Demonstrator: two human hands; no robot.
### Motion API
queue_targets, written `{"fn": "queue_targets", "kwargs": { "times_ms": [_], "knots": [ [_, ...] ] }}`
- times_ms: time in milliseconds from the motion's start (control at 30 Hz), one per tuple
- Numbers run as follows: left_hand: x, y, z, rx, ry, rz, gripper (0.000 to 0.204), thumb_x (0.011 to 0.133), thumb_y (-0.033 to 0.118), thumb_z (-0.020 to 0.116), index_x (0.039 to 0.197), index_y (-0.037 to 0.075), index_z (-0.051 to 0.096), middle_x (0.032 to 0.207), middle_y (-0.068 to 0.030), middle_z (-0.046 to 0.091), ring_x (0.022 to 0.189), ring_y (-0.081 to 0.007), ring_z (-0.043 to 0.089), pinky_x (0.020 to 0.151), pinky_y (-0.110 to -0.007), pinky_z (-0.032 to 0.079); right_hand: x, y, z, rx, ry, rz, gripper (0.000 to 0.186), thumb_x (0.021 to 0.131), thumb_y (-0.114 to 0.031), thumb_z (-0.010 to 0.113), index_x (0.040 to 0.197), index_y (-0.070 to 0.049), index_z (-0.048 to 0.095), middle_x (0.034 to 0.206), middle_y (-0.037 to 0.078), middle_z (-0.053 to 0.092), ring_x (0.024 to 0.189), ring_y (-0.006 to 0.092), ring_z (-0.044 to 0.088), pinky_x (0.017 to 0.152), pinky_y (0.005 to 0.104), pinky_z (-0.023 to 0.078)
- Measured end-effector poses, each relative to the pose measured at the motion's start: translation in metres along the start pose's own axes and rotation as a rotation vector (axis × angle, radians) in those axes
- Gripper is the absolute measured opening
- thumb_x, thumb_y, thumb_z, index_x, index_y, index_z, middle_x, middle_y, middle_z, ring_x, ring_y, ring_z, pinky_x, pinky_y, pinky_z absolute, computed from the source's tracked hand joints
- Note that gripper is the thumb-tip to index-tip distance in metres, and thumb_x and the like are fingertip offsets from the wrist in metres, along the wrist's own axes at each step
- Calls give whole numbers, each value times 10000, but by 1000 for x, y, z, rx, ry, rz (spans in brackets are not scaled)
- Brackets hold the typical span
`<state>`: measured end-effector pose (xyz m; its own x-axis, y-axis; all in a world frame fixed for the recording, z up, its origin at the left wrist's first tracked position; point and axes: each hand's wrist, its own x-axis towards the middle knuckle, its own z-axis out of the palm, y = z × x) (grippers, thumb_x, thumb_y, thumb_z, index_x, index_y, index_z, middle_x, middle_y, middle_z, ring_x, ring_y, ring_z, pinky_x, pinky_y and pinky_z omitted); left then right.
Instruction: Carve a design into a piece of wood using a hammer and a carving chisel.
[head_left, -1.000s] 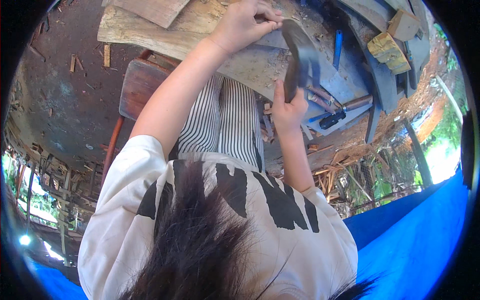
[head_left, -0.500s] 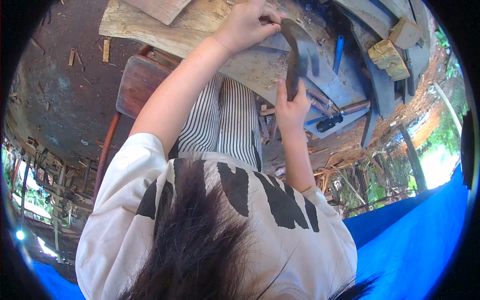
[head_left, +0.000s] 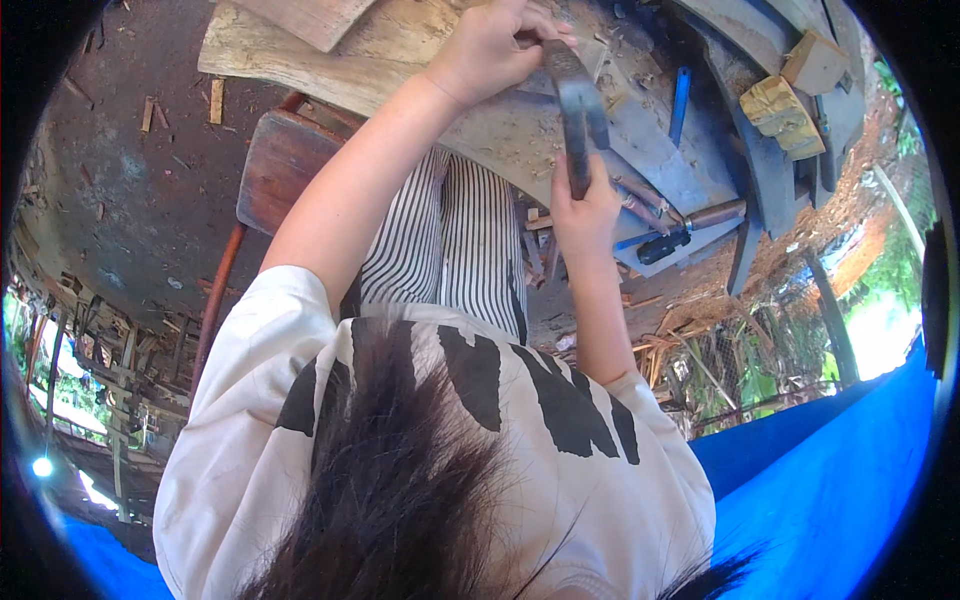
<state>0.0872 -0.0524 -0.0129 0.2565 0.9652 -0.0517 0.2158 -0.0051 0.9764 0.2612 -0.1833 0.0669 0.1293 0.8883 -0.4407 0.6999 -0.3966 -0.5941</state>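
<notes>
My right hand [head_left: 586,215] is wrapped round the lower end of a dark, elongated tool [head_left: 580,115]. The tool stands up from the fist, smooth and slightly curved; motion blur hides its exact kind. Its upper end comes up against the fingertips of my left hand [head_left: 505,45]. That left hand is closed in a pinch above the work surface, and whatever it grips is hidden behind the fingers. Below both hands lies a pale wooden board [head_left: 290,50], with a grey, dusty flat piece [head_left: 520,135] nearer my lap, strewn with wood chips.
To the right lie a blue-handled tool [head_left: 680,100], several wooden-handled tools [head_left: 715,214] and a black-handled one [head_left: 663,246]. Farther right, wood blocks [head_left: 782,117] rest on dark curved boards [head_left: 760,180]. A brown wooden chair [head_left: 283,170] stands left of my knees. Offcuts litter the floor [head_left: 130,200].
The dark tool's upper end has swung left, towards my left hand. My right hand has barely shifted, and my left hand stays in nearly the same place.
</notes>
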Motion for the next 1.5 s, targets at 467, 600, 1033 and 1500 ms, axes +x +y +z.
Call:
{"fn": "queue_targets", "kwargs": {
  "times_ms": [467, 600, 1033, 1500],
  "knots": [
    [0, 17, -7, -179, -208, -88, 914, 751, 95, 796, 1449, -19, 217, 1084, -155, 626, 1090, -266, 613, 991, -348, 449, -1, -3, -6, 52, 87, -6, 202, 882, -129, 685, 993, 25, 616, 710, 163, 666, 649, 312, 691, 592, 369, 517],
    [-8, 25, -18, 371, -46, 191, 1017, 718, 152, 835, 1465, -5, 163, 1228, -193, 553, 1162, -351, 559, 1061, -414, 392, 1, -10, -7, 101, 240, -202, 190, 877, -124, 693, 997, 7, 623, 725, 143, 661, 665, 290, 697, 594, 366, 520],
    [-14, 12, -8, 165, -119, 153, 889, 747, 129, 832, 1392, 37, 227, 1307, -144, 572, 1231, -304, 553, 1107, -434, 381, -19, 16, -3, 128, 173, -176, 371, 863, -117, 692, 1203, 5, 607, 882, 204, 697, 783, 338, 716, 652, 368, 541],
    [-5, 16, -4, 388, -109, 164, 721, 798, 123, 793, 1333, 0, 326, 1057, -126, 694, 1101, -260, 598, 858, -370, 515, -20, 22, 28, 224, 159, 269, 279, 935, -243, 619, 1026, 21, 616, 767, 238, 651, 772, 426, 667, 671, 440, 508]
  ]
}}
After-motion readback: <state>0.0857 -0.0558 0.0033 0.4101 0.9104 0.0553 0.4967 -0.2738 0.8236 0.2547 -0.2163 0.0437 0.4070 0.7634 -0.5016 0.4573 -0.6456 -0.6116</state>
